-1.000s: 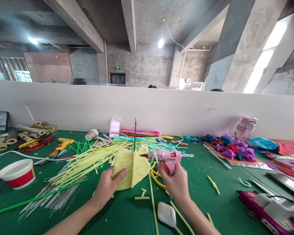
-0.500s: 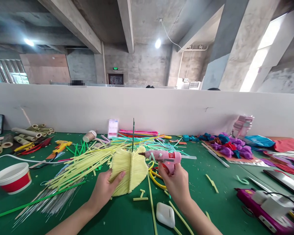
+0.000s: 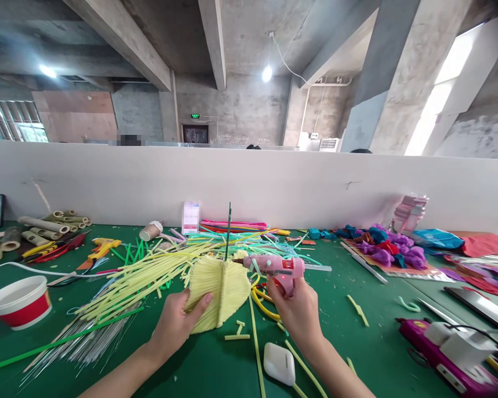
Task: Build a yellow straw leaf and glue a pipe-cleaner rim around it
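Yellow leaf (image 3: 218, 293), ribbed, heart-shaped, green stem (image 3: 228, 232) upright, stands on the bench (image 3: 216, 367); my left hand (image 3: 176, 326) pinches its left edge, fingers closed. My right hand (image 3: 296, 315) fingers wrap a pink glue gun (image 3: 280, 268), nozzle near its upper right edge. Bare green bench between my wrists.

A craft workshop, this, inside a bare concrete hall: raw beams (image 3: 213, 38) overhead, one naked bulb (image 3: 266, 73), and a long green counter (image 3: 216, 365) against a white partition (image 3: 274, 188), strewn with yellow sticks (image 3: 141, 276), cardboard tubes (image 3: 53, 221), fabric flowers (image 3: 385, 251) far right, and a pink glue gun (image 3: 280, 268) mid-counter.
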Tool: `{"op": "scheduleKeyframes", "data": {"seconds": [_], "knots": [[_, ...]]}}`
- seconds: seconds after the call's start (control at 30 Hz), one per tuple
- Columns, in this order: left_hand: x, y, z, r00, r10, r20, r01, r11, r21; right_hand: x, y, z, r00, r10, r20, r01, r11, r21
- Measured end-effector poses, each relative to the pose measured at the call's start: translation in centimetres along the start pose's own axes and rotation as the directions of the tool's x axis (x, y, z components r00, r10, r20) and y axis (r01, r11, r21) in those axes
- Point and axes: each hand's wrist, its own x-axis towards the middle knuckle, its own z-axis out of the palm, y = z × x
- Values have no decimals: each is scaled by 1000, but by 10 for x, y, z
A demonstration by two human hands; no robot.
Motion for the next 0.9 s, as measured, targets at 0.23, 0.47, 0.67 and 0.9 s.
{"op": "scheduleKeyframes", "data": {"seconds": [0.23, 0.47, 0.67, 0.9], "knots": [[1, -1, 1, 999, 48, 16, -48, 999, -2, 0, 1, 0, 997, -71, -33, 70, 997, -22], [-1, 0, 0, 997, 82, 17, -82, 996, 25, 0, 1, -1, 993, -106, -43, 104, 994, -45], [1, 3, 1, 994, 104, 14, -105, 994, 40, 0, 0, 0, 987, -144, -73, 140, 988, -68], [1, -2, 1, 994, 112, 4, -112, 990, 83, 0, 1, 1, 983, -168, -78, 161, 982, -95]]}}
